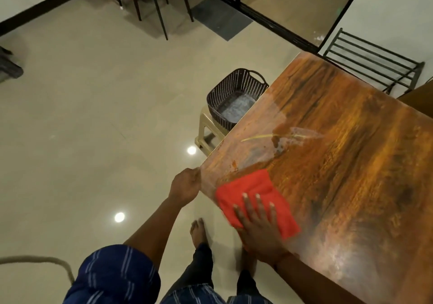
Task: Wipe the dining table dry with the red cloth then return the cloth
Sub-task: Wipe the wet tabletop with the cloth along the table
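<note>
The big brown wooden worktop (339,163) is seen from above, with a wet, shiny patch (269,144) spread near its left edge. The red cloth (253,193) is laid flat on the worktop close to the near corner, just below the wet patch, and it is pressed down by the right hand (260,228), whose grip is spread wide with the fingers flat on the cloth. The corner edge of the worktop is touched by the left hand (185,186), its fingers curled in loosely, and a dark basket (234,88) is set on a small stool (206,130) on the floor beside the worktop.
</note>
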